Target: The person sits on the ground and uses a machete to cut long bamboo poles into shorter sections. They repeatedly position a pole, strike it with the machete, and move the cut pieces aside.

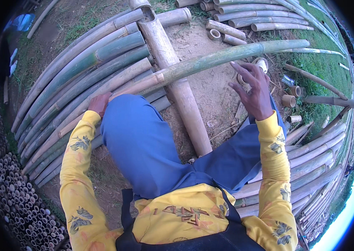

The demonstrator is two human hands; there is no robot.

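A long green-and-tan bamboo pole (214,57) runs from the pile on the left, past my left knee, to the upper right. My left hand (99,104) is closed on this pole beside the knee, its fingers partly hidden. Above my right leg, my right hand (250,90) is open, fingers spread, just below the pole and holding nothing. Under the pole, a thick bamboo log (187,109) with a notch near its far end lies on the ground between my legs.
More bamboo poles (122,53) are stacked at the left, their ends near the log. Other poles (311,167) lie at the right, and another stack (265,20) is at the far right. Short cut bamboo pieces (288,100) stand near my right foot. Many pole ends (22,196) show at lower left.
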